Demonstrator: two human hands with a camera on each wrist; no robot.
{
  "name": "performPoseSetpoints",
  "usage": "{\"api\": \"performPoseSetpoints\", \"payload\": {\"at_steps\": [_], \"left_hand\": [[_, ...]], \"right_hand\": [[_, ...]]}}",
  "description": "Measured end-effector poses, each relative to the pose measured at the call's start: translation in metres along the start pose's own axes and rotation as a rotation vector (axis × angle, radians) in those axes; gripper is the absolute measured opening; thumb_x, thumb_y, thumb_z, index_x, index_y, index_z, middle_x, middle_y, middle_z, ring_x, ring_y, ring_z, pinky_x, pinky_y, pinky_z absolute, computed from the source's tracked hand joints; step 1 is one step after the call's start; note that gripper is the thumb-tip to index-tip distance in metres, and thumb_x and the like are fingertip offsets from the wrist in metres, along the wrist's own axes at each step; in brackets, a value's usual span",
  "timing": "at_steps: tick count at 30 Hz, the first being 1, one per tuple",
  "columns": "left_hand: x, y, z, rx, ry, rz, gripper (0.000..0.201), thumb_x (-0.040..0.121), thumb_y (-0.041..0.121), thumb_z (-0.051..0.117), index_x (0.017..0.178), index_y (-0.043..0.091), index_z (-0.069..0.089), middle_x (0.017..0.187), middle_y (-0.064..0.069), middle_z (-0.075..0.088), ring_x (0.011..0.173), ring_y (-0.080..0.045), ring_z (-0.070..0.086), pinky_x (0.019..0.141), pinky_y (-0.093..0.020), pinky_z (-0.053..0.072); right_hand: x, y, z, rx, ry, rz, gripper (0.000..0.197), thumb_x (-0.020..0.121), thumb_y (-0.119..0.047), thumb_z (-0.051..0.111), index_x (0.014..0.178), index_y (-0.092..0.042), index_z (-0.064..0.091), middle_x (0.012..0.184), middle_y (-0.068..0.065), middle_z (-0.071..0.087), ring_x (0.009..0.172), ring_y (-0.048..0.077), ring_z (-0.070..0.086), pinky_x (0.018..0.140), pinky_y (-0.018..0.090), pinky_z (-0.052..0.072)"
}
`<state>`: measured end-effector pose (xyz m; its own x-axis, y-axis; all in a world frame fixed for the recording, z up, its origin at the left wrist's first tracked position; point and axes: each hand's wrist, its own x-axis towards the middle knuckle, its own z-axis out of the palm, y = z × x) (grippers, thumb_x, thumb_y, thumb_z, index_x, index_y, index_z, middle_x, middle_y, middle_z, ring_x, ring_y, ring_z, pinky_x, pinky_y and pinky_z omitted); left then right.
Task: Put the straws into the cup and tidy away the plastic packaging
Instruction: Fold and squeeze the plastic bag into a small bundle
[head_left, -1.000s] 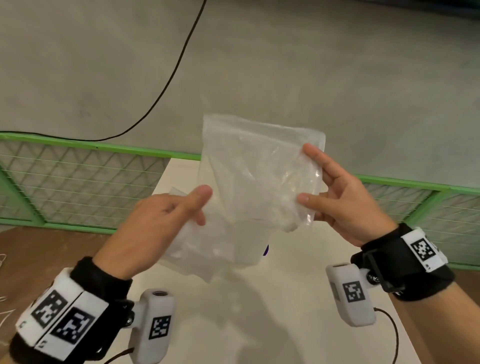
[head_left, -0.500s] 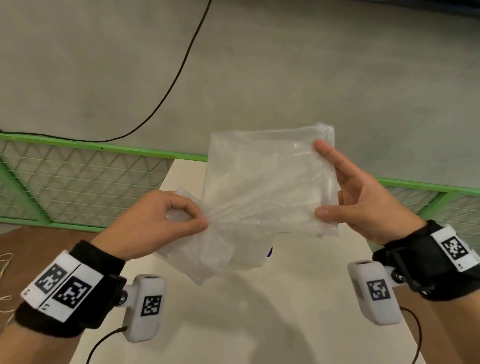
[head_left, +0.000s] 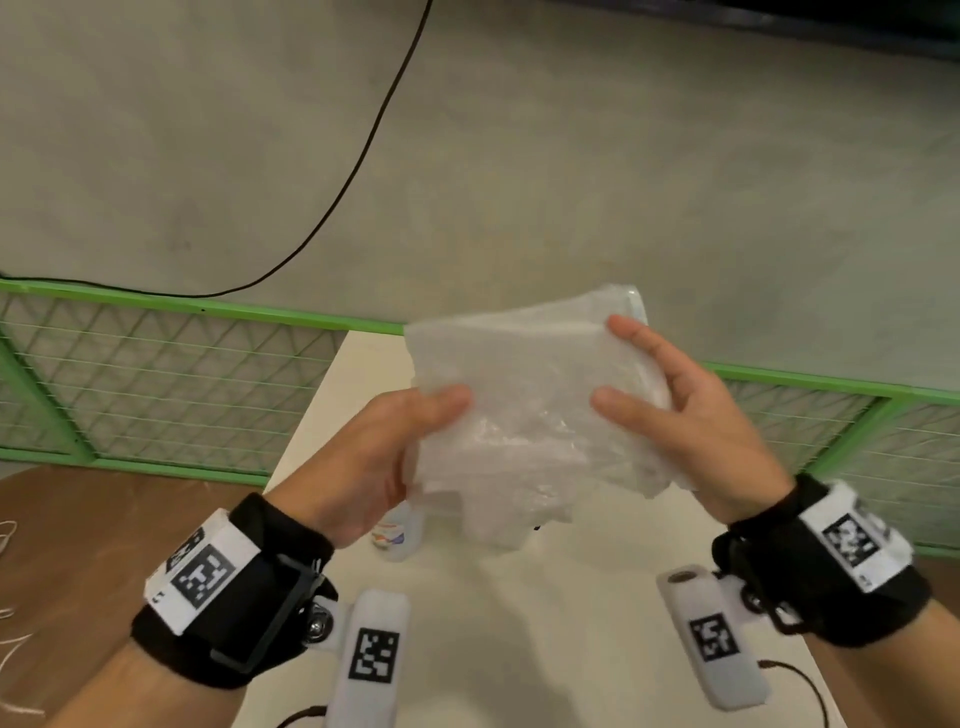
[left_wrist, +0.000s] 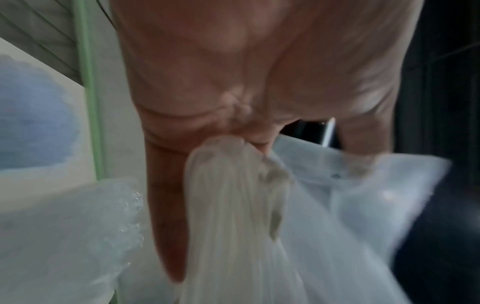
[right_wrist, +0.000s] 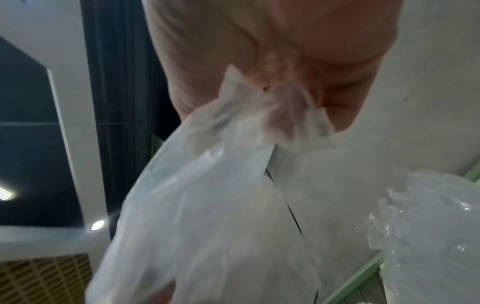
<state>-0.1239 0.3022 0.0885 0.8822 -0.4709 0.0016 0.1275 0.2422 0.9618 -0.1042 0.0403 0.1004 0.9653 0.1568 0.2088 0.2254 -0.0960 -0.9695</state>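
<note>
Both hands hold a sheet of translucent plastic packaging (head_left: 530, 410) in the air above the white table (head_left: 519, 634). It is folded over into a thick pad. My left hand (head_left: 436, 410) grips its left edge, thumb on the near face and fingers hidden behind. My right hand (head_left: 613, 364) pinches the right edge between thumb and forefinger. In the left wrist view the plastic (left_wrist: 233, 216) bunches out of the left palm, and in the right wrist view the plastic (right_wrist: 221, 205) hangs from the right fingers. A clear cup (head_left: 397, 535) with a coloured print stands below the left hand. I see no straws.
A green mesh fence (head_left: 156, 374) runs behind the table's far edge. A black cable (head_left: 363, 145) lies on the grey floor beyond. A brown wooden surface (head_left: 78, 530) adjoins the table on the left. More crinkled clear plastic (left_wrist: 64, 236) shows beside the left hand.
The hands have come closer together and the plastic sheet is folded smaller. The left hand moved up and right onto its left edge. The cup now shows beneath.
</note>
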Motion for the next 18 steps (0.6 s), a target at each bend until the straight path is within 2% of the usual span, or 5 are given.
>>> {"api": "performPoseSetpoints", "payload": {"at_steps": [4,9,11,14,18], "left_hand": [[0.009,-0.008,0.004,0.256,0.248,0.067,0.040,0.068,0.007,0.070,0.107,0.016,0.071,0.105,-0.006,0.076,0.099,-0.029,0.072,0.090,-0.056,0.055],[0.012,-0.023,0.014,0.809,0.425,0.176,0.048,0.062,0.028,0.064,0.110,0.029,0.067,0.114,0.008,0.062,0.104,-0.015,0.062,0.091,-0.042,0.053],[0.017,-0.028,0.026,0.915,0.486,0.240,0.044,0.068,0.024,0.067,0.111,0.022,0.064,0.115,0.007,0.055,0.101,-0.013,0.057,0.088,-0.022,0.051],[0.020,-0.029,0.040,0.884,0.447,0.332,0.035,0.082,0.000,0.063,0.114,0.014,0.062,0.114,0.005,0.049,0.091,0.009,0.045,0.078,0.004,0.034],[0.014,-0.024,0.039,0.370,0.280,0.242,0.015,0.092,0.029,0.057,0.097,0.021,0.069,0.109,0.000,0.057,0.099,0.000,0.060,0.085,-0.022,0.049]], "right_hand": [[-0.001,0.004,0.009,-0.560,0.137,-0.178,0.097,0.063,-0.031,0.091,0.145,-0.036,0.040,0.148,-0.016,0.044,0.139,0.003,0.036,0.115,0.031,0.031],[-0.009,-0.006,0.045,-1.014,0.157,-0.318,0.106,0.068,0.003,0.074,0.153,-0.035,0.022,0.161,-0.012,0.016,0.130,0.014,0.041,0.084,0.037,0.054],[-0.014,-0.010,0.062,-1.051,0.120,-0.373,0.107,0.068,0.010,0.064,0.152,-0.038,0.019,0.161,-0.013,0.010,0.105,0.027,0.060,0.057,0.042,0.055],[-0.024,-0.013,0.076,-0.947,-0.040,-0.401,0.104,0.074,0.000,0.063,0.151,-0.045,0.009,0.160,-0.013,0.006,0.113,0.021,0.057,0.058,0.041,0.055],[-0.037,-0.019,0.071,-0.567,-0.321,-0.252,0.109,0.076,-0.006,0.065,0.145,-0.057,-0.004,0.146,-0.028,0.027,0.105,0.005,0.056,0.078,0.037,0.057]]}}
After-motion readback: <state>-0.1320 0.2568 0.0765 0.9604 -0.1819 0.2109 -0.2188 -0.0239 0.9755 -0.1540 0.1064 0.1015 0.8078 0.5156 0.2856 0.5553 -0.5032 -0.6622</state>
